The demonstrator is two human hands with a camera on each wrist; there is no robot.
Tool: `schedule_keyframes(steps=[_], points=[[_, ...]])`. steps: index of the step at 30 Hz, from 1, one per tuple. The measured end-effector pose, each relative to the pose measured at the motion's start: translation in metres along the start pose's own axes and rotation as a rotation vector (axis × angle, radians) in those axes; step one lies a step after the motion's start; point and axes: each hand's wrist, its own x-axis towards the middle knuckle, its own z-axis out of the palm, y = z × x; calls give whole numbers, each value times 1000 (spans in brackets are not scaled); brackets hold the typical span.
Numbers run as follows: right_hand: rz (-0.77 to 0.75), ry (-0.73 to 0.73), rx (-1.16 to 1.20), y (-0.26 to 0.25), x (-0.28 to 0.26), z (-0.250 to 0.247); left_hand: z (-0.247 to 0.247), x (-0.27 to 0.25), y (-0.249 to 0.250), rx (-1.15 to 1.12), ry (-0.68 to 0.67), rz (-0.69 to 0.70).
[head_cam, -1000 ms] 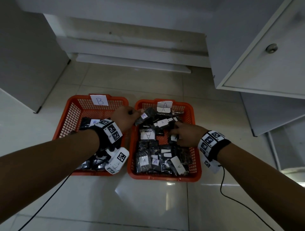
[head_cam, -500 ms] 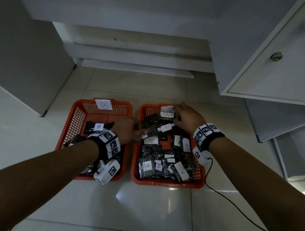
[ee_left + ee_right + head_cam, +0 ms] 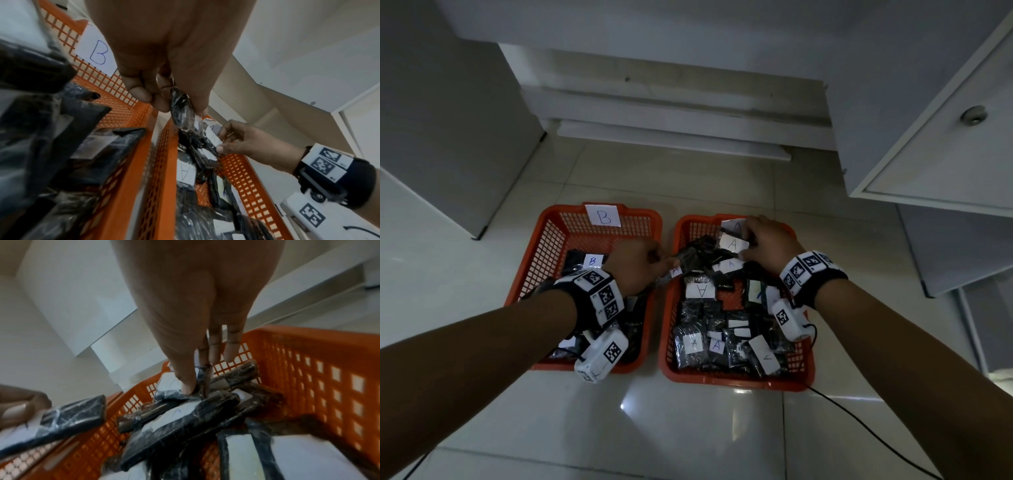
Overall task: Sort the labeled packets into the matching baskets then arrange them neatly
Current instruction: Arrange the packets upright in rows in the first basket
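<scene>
Your left hand (image 3: 635, 265) pinches one end of a black A-labeled packet (image 3: 681, 265) between thumb and fingers (image 3: 141, 95); it juts toward 2 o'clock over the gap between the B basket (image 3: 541, 246) and the A basket (image 3: 736, 378). Farther off, at the A basket's 12 o'clock end, your right hand (image 3: 770, 240) pinches another A packet (image 3: 732, 242), which lies left of your fingertips.

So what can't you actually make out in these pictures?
- B basket, head view: the left hand and forearm cover most of its packets, so their labels are hidden.
- The A basket's tag, head view: partly behind the right hand.
- Packet pinched by the left hand, left wrist view: seen edge-on, label unreadable.
- Near packets, right wrist view: blurred, lettering on the white labels illegible.
</scene>
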Motion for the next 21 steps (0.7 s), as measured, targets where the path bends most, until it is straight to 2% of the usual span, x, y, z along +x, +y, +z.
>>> schedule_keyframes(steps=[4, 10, 17, 21], points=[[31, 15, 161, 10, -4, -3, -2, 3, 6, -27, -19, -17], [3, -102, 234, 17, -18, 2, 1, 8, 9, -54, -3, -31], [149, -102, 388, 1, -20, 9, -1, 4, 10, -54, 2, -25], [162, -114, 399, -3, -26, 8, -4, 4, 11, -61, 23, -28]])
